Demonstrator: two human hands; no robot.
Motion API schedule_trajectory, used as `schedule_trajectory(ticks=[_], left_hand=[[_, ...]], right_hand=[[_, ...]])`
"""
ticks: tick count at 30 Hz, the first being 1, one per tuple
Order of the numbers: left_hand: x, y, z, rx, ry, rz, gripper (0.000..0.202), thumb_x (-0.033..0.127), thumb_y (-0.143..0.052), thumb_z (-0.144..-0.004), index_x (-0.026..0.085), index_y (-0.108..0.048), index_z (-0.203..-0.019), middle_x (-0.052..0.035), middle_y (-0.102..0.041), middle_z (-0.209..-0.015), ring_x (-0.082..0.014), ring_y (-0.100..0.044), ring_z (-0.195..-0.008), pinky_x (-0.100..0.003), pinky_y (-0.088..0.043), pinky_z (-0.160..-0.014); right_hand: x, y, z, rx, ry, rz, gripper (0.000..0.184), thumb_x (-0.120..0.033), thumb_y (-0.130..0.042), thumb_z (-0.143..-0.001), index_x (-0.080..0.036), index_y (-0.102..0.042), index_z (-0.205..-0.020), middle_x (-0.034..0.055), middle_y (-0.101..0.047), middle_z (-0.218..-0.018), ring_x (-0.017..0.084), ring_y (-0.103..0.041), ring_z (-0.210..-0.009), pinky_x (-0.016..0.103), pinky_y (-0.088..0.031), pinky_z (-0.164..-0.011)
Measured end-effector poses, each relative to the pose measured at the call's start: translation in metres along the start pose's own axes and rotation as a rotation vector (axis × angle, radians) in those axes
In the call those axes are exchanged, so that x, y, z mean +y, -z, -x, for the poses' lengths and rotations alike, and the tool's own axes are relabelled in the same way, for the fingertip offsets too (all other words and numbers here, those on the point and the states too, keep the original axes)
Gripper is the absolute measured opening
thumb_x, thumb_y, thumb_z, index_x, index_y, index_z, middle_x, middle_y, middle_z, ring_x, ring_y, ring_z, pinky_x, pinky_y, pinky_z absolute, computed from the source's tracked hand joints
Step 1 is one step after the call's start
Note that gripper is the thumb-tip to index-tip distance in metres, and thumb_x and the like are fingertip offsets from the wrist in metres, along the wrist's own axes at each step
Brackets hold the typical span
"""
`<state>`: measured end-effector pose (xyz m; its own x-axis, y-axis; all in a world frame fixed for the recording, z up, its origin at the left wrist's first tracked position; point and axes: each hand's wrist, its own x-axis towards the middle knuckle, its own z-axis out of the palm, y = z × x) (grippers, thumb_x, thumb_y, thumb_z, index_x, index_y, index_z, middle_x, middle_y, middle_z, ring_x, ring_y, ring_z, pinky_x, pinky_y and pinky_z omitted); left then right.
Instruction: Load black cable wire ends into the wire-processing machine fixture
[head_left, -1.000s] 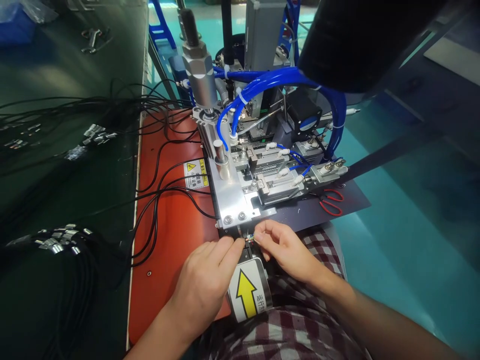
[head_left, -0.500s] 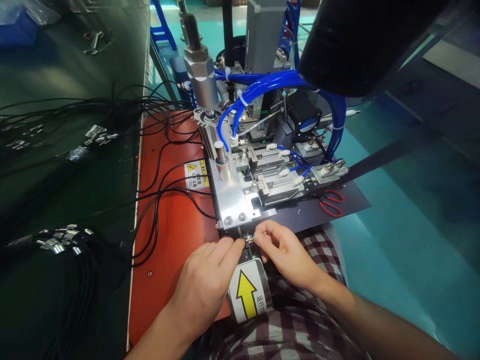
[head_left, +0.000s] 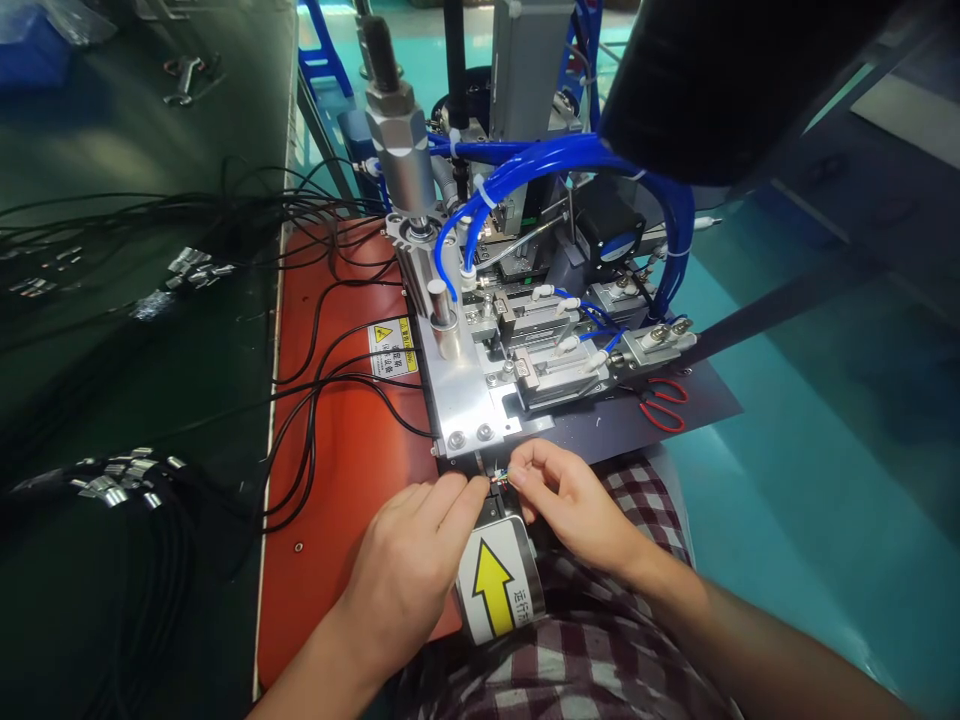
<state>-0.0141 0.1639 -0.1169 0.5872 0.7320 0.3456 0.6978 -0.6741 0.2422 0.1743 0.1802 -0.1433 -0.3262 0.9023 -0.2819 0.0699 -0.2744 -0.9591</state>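
Several thin coloured wires (head_left: 501, 477) splay out in the small gap between my two hands, at the front end of the machine. My left hand (head_left: 420, 545) is closed, its thumb and forefinger pinched at the left end of these wires; what lies under its palm is hidden. From the right, my right hand (head_left: 566, 500) pinches the other end of the wires between thumb and forefinger, the remaining fingers curled. Just beyond the fingertips is the machine's bright metal plate (head_left: 469, 400). Below them sits a white label with a yellow arrow (head_left: 493, 590).
Black cables (head_left: 311, 400) cross the orange-red surface (head_left: 330, 560) on the left. Bundles of cables with silvery ends (head_left: 124, 478) lie on the dark green table (head_left: 247, 130). Red-handled pliers (head_left: 664, 405) rest on the right. Blue air hoses (head_left: 555, 155) arch above the metal cylinders.
Both hands stay in nearly the same place, fingertips still pinched at the wires. Only a very slight shift of the view shows.
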Motion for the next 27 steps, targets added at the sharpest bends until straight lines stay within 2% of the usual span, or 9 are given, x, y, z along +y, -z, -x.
schedule_trajectory(ticks=[12,18,25,27], left_hand=[[0.0,-0.001,0.0,-0.006,0.015,0.015,0.024,0.006,-0.042,-0.09,0.006,-0.058,-0.108,-0.0118,-0.066,-0.081,-0.022,-0.059,-0.064,-0.032,-0.048,-0.053],[0.0,0.0,0.001,-0.01,0.012,0.023,0.025,0.005,-0.044,-0.088,0.006,-0.057,-0.11,-0.0117,-0.066,-0.081,-0.0219,-0.059,-0.064,-0.033,-0.047,-0.053],[-0.001,-0.001,0.003,-0.014,0.008,0.014,0.026,0.004,-0.045,-0.087,0.006,-0.057,-0.111,-0.0113,-0.065,-0.082,-0.0216,-0.058,-0.065,-0.033,-0.048,-0.054],[-0.001,-0.001,0.002,-0.02,0.005,0.01,0.027,0.005,-0.045,-0.087,0.006,-0.057,-0.111,-0.0111,-0.065,-0.082,-0.0218,-0.058,-0.065,-0.033,-0.048,-0.055]], right_hand=[[-0.009,-0.005,0.001,0.07,-0.065,0.005,0.017,-0.031,-0.051,-0.089,-0.02,-0.05,-0.077,-0.0071,-0.047,-0.056,0.011,-0.049,-0.047,0.023,-0.037,-0.049],[-0.011,-0.006,0.003,0.103,-0.027,0.148,0.015,-0.027,-0.048,-0.09,-0.021,-0.05,-0.077,-0.007,-0.046,-0.057,0.011,-0.051,-0.049,0.023,-0.041,-0.048],[-0.022,-0.009,0.007,0.19,0.06,0.456,0.016,-0.02,-0.047,-0.089,-0.021,-0.048,-0.072,-0.0023,-0.052,-0.066,0.014,-0.049,-0.059,0.025,-0.037,-0.055],[-0.023,-0.009,0.006,0.215,0.075,0.466,0.017,-0.019,-0.047,-0.088,-0.021,-0.048,-0.071,-0.0015,-0.053,-0.067,0.015,-0.049,-0.061,0.026,-0.037,-0.056]])
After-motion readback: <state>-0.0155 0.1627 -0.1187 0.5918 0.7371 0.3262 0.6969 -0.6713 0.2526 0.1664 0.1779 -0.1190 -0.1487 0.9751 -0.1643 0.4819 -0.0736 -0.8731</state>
